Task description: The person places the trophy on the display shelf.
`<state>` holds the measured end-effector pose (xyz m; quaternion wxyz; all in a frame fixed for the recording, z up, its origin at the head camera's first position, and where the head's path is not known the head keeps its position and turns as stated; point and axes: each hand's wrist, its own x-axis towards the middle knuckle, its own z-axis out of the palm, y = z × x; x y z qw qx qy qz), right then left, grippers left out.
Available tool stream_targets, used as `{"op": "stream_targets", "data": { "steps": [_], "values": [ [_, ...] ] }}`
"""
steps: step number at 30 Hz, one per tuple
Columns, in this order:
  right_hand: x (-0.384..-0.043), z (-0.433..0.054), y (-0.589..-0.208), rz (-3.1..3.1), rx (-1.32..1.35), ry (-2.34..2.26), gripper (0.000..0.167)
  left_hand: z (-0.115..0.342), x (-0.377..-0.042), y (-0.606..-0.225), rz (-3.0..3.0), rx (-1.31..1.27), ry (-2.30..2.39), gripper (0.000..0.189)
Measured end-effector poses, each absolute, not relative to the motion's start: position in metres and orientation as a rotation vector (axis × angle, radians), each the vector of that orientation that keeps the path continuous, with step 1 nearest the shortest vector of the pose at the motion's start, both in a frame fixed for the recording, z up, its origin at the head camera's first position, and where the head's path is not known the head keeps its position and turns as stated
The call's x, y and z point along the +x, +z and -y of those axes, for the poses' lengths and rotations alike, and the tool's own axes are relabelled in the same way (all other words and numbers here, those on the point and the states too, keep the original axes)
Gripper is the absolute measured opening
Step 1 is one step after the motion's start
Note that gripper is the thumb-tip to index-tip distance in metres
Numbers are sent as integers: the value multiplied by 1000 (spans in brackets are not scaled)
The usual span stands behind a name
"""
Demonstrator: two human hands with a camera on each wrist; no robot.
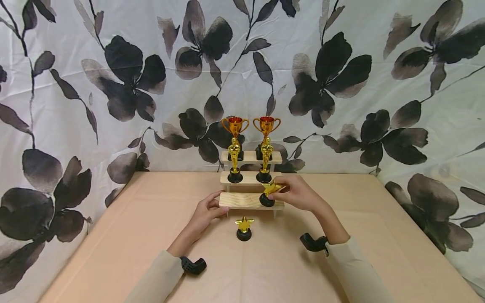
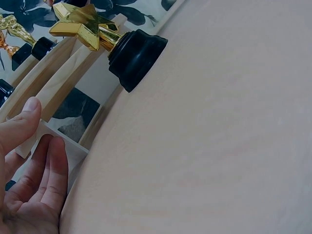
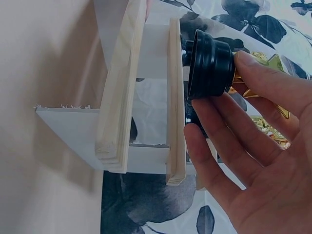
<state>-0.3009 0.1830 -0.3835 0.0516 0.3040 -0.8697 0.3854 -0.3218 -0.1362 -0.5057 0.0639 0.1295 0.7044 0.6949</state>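
A three-step wooden display stand [image 1: 238, 201] on white side supports is at the middle of the table. My left hand [image 1: 206, 210] grips the left end of its lowest step, thumb on the wood and fingers by the white support [image 2: 73, 148]. My right hand [image 1: 299, 192] pinches a gold star trophy [image 1: 267, 199] by its star part, above the right end of that step. In the right wrist view its black base [image 3: 210, 66] is tilted and held off the lowest plank [image 3: 119, 87]. A second star trophy [image 1: 244, 234] stands on the table before the stand.
Two gold figurine trophies [image 1: 235, 162] [image 1: 266, 162] stand on the middle step. Behind them, two cup trophies [image 1: 235, 125] [image 1: 267, 124] are on the top step. A floral cloth [image 1: 257, 54] hangs at the back of the beige table [image 1: 151, 219].
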Motion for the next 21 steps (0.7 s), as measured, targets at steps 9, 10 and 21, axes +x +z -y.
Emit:
{"op": "stream_targets", "data": {
  "steps": [9,10,21],
  "values": [
    [-297,-182,-384,2625,924,1190,17,138,-319,-506,-2100,407,2097,74],
    [-297,-182,-384,2625,920,1189,17,139,-318,-505,-2099,407,2096,74],
    [-292,-179,-382,2623,893,1184,13,141,-316,-502,-2090,413,2081,75]
  ]
}}
